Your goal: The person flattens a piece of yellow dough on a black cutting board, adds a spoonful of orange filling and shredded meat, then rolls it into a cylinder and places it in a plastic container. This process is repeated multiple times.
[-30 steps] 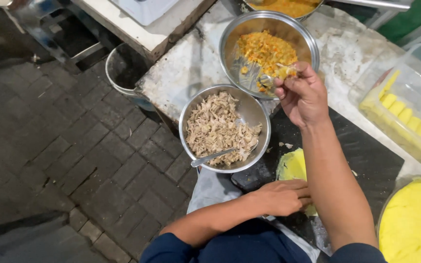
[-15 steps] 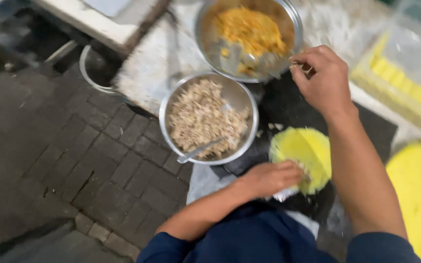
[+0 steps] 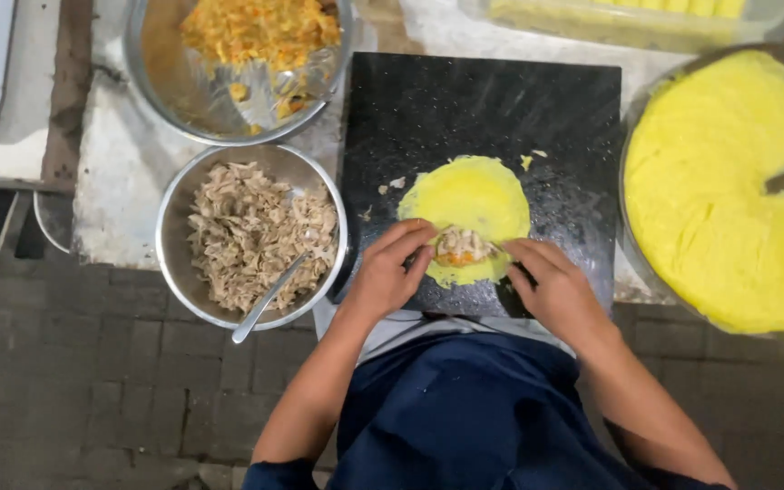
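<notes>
Yellow wrapper [image 3: 474, 195] lies on the black board [image 3: 483, 109]; both hands, left [image 3: 387, 272] and right [image 3: 551, 286], pinch its near edge around the filling [image 3: 461, 245]. Left of the board sits a bowl [image 3: 174, 218] of shreds.

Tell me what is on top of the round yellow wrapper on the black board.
A small heap of shredded pale filling with orange bits sits on the round yellow wrapper, near its front edge. Left hand and right hand fingertips cover the heap's sides.

- Bare left hand [image 3: 383, 277] and right hand [image 3: 555, 290], no gloves, rings or watch.
- Forearms uncovered to the elbows.
- Dark navy sleeves [image 3: 274, 474], short, seen only at the picture's lower edge.
- Dark navy garment [image 3: 465, 417] across the lap, pale grey cloth [image 3: 401, 328] above it.
</notes>
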